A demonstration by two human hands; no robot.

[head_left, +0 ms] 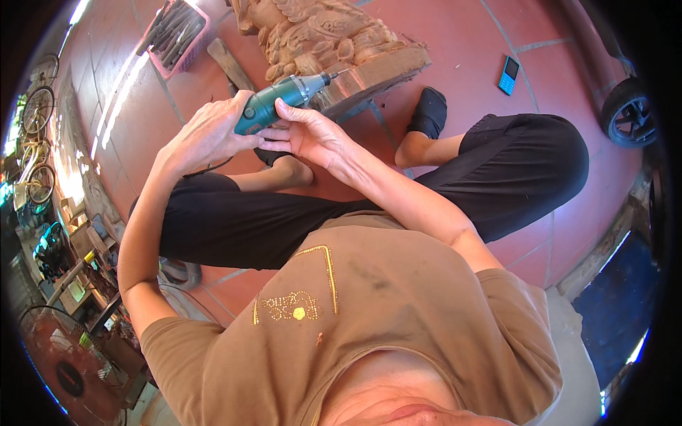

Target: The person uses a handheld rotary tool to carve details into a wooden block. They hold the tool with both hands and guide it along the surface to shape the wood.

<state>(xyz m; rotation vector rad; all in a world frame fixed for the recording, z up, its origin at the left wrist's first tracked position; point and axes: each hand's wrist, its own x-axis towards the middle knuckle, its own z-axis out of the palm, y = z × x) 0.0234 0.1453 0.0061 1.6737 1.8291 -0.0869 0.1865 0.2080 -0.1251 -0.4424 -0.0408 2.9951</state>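
A green rotary tool [268,106] with a grey nose and a thin bit is held between my two hands, tilted up to the right. My left hand [209,131] is closed round its rear part. Against the tool's near side rests the thumb of my right hand [312,135], with the fingers curled by its lower end. Just beyond lies a brown wood carving [312,39] with dense relief, on a thick flat-sided base. The bit appears over the near side of that base; whether it touches the wood I cannot tell.
A pink basket [202,35] of chisel-like tools stands at the far left, by a wooden mallet-like piece [231,64]. A blue keypad phone [509,75] lies on the red tiles. A black wheel [629,113] is at right, a fan [71,376] at lower left.
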